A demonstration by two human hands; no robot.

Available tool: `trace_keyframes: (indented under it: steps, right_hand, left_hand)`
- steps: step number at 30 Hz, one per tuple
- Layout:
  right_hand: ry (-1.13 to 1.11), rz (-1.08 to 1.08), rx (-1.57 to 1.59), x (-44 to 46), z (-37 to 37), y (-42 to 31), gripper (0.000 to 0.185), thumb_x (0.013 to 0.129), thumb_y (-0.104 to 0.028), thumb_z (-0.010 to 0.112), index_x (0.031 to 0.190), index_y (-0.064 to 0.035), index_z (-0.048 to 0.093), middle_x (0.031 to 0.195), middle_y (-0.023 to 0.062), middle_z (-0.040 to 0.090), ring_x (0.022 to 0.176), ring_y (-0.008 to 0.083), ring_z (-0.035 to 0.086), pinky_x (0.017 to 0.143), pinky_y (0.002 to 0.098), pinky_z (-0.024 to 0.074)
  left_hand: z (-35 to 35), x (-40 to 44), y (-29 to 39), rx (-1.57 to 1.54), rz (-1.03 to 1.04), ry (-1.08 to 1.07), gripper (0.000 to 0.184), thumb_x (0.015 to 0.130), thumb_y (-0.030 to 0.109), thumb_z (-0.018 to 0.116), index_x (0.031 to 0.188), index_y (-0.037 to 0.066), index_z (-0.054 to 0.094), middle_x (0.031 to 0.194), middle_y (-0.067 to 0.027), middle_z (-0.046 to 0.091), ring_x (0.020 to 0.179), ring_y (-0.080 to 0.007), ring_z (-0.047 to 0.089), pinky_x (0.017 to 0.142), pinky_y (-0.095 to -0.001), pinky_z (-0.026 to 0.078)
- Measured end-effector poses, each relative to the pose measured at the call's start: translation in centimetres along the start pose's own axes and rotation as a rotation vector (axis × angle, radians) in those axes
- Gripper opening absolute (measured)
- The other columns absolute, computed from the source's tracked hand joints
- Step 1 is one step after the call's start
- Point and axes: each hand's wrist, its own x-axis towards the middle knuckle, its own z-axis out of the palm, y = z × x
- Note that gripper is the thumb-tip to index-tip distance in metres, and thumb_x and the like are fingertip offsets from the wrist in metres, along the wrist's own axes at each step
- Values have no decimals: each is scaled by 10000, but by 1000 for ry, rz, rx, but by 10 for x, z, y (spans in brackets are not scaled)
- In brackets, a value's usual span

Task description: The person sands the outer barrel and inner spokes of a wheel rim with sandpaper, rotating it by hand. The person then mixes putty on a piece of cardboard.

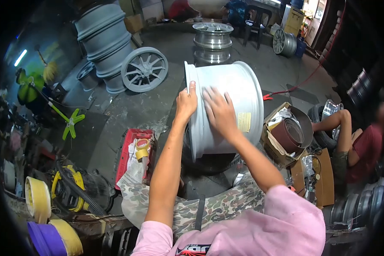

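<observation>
A pale grey-white wheel rim (232, 81) lies on its side in front of me, its barrel facing up and a yellowish label (244, 122) stuck on its right part. My left hand (187, 103) grips the rim's left lip, thumb up along the edge. On the barrel near that lip rests my right hand (219, 112), flat with fingers stretched and slightly blurred. Whether anything thin lies under its palm I cannot see. Beneath the rim is a dark round support (213, 165), mostly hidden.
Left stand stacked grey rims (104, 38), a spoked wheel (145, 69), a red crate (123, 158) with tape rolls, and a yellow-black vacuum (79, 187). Shiny rims (212, 38) stand ahead. Right are a box (279, 149) with an abrasive-looking roll, a red hose (303, 83) and a seated person (367, 149).
</observation>
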Motion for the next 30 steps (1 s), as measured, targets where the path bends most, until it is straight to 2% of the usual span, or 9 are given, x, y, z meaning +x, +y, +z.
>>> trace_keyframes:
  steps: [5, 8, 9, 11, 14, 16, 18, 23, 30]
  right_hand:
    - [-170, -109, -57, -82, -43, 26, 453, 963, -174, 604, 1408, -91, 585, 1527, 128, 504, 1458, 274, 427, 1204, 541, 272]
    - [-68, 56, -195, 10, -31, 78, 434, 1024, -243, 480, 1426, -103, 570, 1412, 186, 583, 1347, 315, 525, 1169, 560, 307]
    - [-40, 100, -235, 44, -22, 98, 418, 1036, -305, 448, 1311, -60, 645, 1309, 198, 647, 1248, 343, 593, 1157, 558, 319]
    - [-384, 344, -293, 111, -8, 124, 420, 1028, -325, 458, 1019, -10, 736, 1103, 212, 720, 1010, 394, 690, 1110, 572, 361]
    - [-543, 522, -125, 128, 25, 93, 437, 1040, -357, 458, 1145, -12, 705, 1172, 236, 692, 1145, 412, 633, 1143, 564, 329]
    - [-128, 121, -9, 69, 24, 40, 380, 1029, -289, 493, 1267, -48, 664, 1335, 192, 638, 1288, 366, 567, 1155, 554, 323]
    - [-21, -31, -27, 1, 2, 4, 399, 1004, -210, 539, 1383, -103, 606, 1459, 130, 565, 1403, 304, 482, 1178, 543, 300]
    - [-57, -59, -281, -67, -48, 61, 474, 974, -185, 569, 1445, -130, 563, 1484, 112, 547, 1421, 250, 472, 1198, 554, 267]
    - [-73, 190, -309, 45, -23, 102, 375, 986, -210, 562, 1320, -52, 625, 1349, 163, 626, 1313, 289, 547, 1193, 534, 284]
  left_hand:
    - [13, 0, -4, -7, 80, 91, 609, 1059, 474, 393, 1126, -49, 698, 1065, -337, 685, 1083, -516, 631, 965, -520, 484]
    - [13, -3, -2, 23, 47, 95, 549, 1057, 430, 427, 1103, -37, 711, 1025, -312, 703, 1033, -507, 651, 940, -520, 493]
    - [11, -4, -1, 28, 70, 103, 525, 1046, 426, 462, 1085, -31, 718, 1005, -301, 709, 1017, -496, 661, 924, -515, 499]
    - [6, -7, 0, 37, 99, 124, 502, 1035, 421, 497, 1067, -25, 725, 984, -290, 716, 1002, -486, 671, 909, -510, 505]
    - [1, -7, 2, 30, 115, 79, 488, 1004, 438, 563, 1045, -18, 732, 957, -277, 723, 994, -456, 688, 879, -491, 518]
    - [1, -6, -1, -43, 32, 52, 491, 971, 458, 613, 1042, -13, 732, 940, -264, 728, 975, -432, 703, 858, -465, 530]
    - [3, -5, -6, -82, 65, 61, 463, 946, 434, 658, 1024, -16, 734, 929, -252, 735, 954, -418, 714, 841, -456, 539]
    - [9, -10, -2, -41, 146, 15, 418, 834, 315, 794, 1046, -37, 720, 956, -231, 750, 937, -382, 733, 845, -437, 552]
    - [1, 0, -15, -143, 37, -38, 444, 813, 290, 792, 1098, -39, 703, 1018, -212, 753, 976, -329, 734, 879, -407, 547]
